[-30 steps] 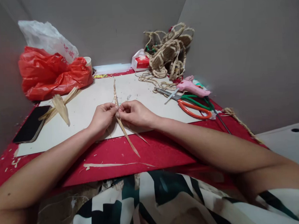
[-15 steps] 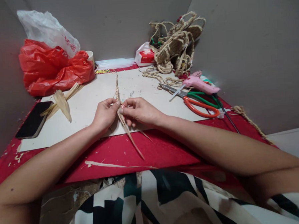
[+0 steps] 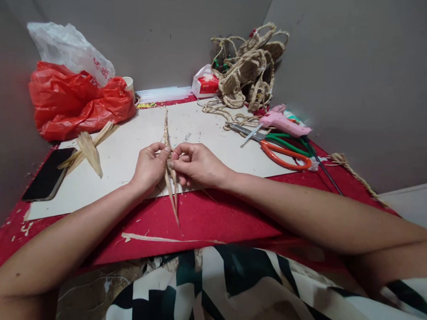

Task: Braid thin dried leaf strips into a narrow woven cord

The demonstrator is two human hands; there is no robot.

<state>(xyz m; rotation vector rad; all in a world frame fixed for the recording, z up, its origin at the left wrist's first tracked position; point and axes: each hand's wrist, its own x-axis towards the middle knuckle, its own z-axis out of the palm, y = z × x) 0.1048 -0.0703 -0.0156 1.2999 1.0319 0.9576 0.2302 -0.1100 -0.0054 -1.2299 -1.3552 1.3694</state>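
Observation:
A thin braid (image 3: 166,126) of dry, straw-coloured husk runs away from me over the pale board. My left hand (image 3: 150,164) pinches its near end between thumb and fingers. Close beside it, my right hand (image 3: 196,163) has its thumb and fingers closed on the loose husk strips at the same end. From between the hands, loose husk strips (image 3: 173,200) hang toward me past the board's near edge. The exact hold of the right fingertips is partly hidden.
Scissors (image 3: 286,154) and a pink glue gun (image 3: 285,123) lie at right, below coiled straw rope (image 3: 246,72). At left are a phone (image 3: 48,176), husk pieces (image 3: 88,152) and a red plastic bag (image 3: 78,102). A loose strip (image 3: 160,237) lies on the red cloth.
The hanging strips have swung left and now point more straight toward me. My right fingers have shifted slightly at the braid's end; the left hand keeps its pinch.

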